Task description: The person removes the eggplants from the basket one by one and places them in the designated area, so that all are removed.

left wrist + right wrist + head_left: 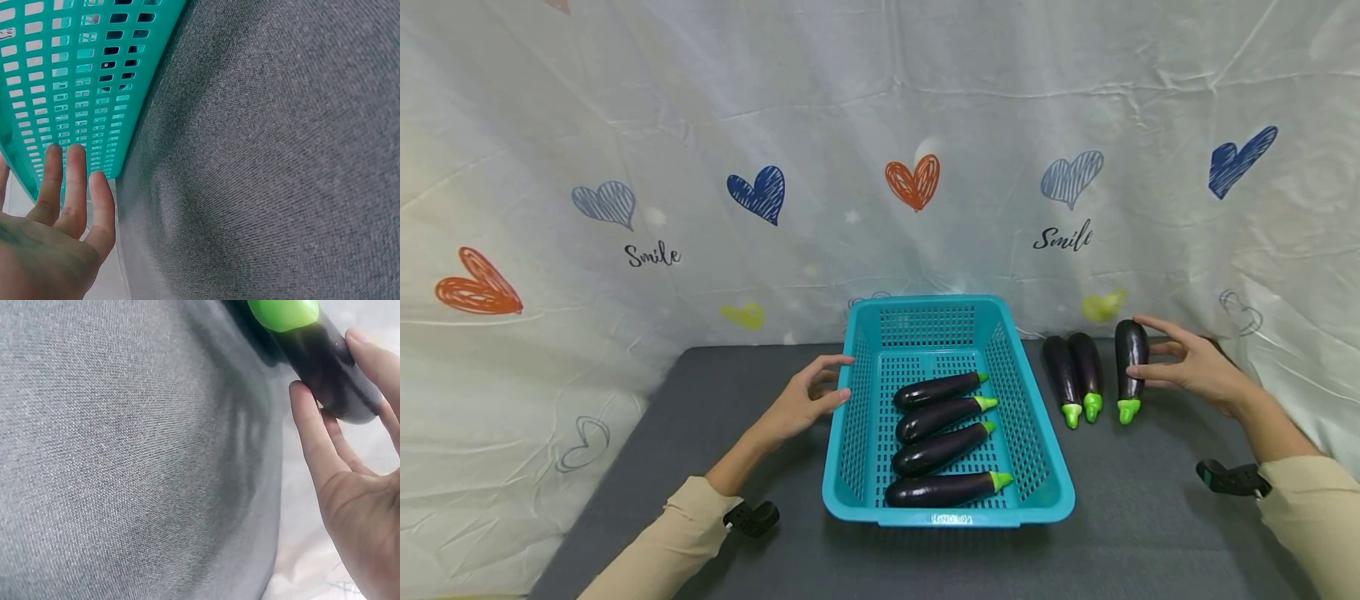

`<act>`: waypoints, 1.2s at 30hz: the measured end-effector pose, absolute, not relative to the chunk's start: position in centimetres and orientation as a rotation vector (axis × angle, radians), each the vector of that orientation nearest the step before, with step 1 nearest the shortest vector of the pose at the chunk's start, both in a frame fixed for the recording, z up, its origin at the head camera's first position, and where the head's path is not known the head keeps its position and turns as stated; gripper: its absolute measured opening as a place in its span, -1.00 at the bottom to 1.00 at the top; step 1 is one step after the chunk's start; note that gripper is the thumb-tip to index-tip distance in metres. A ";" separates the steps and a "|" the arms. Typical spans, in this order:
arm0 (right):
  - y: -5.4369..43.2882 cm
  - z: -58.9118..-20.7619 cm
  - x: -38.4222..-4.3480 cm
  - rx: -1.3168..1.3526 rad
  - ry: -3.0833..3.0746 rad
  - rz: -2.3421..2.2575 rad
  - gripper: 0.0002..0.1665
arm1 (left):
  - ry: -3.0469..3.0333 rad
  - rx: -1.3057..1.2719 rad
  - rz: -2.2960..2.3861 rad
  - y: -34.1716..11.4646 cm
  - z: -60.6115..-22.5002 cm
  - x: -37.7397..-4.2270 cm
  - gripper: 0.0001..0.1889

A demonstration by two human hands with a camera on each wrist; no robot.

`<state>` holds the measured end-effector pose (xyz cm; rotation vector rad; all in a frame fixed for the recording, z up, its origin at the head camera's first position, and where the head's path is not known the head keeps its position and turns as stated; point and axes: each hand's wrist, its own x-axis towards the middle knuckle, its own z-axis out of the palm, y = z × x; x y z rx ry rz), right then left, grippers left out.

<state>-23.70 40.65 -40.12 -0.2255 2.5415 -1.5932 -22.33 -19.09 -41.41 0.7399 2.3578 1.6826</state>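
A purple eggplant (pixel 1131 358) with a green stem end is held by my right hand (pixel 1206 372), thumb on its near side and fingers at its far end. In the right wrist view, the eggplant (pixel 331 375) lies between thumb and fingers, its green cap towards the camera. Two more eggplants, a left one (pixel 1061 375) and a right one (pixel 1086 371), lie just left of it. My left hand (pixel 805 400) has its fingertips at the left rim of a turquoise plastic basket (pixel 1026 408). The left wrist view shows its fingers extended along the perforated wall. Several eggplants (pixel 936 450) lie crosswise in the basket.
A dark grey cloth (pixel 760 550) covers the table. Behind it hangs a pale curtain (pixel 850 100) printed with hearts and "Smile", close to the basket's far end and the loose eggplants. Dark wrist-worn devices, left (pixel 751 518) and right (pixel 1232 477), stick out by the sleeves.
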 end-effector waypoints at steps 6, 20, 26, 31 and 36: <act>40.8 -40.6 -24.4 -0.211 2.538 -1.566 0.18 | 2.359 0.746 1.683 -19.0 -41.3 -22.3 -0.46; 41.2 -42.0 -26.0 -0.129 2.502 -1.516 0.26 | 2.361 0.741 1.677 -19.0 -41.3 -22.3 -0.46; 41.0 -42.1 -26.0 -0.134 2.511 -1.516 0.22 | 2.357 0.745 1.679 -19.0 -41.4 -22.3 -0.47; 41.0 -42.4 -26.1 -0.134 2.515 -1.527 0.19 | 2.352 0.744 1.682 -19.0 -41.4 -22.3 -0.47; 40.9 -42.6 -26.2 -0.137 2.547 -1.512 0.13 | 2.345 0.744 1.690 -19.1 -41.4 -22.4 -0.47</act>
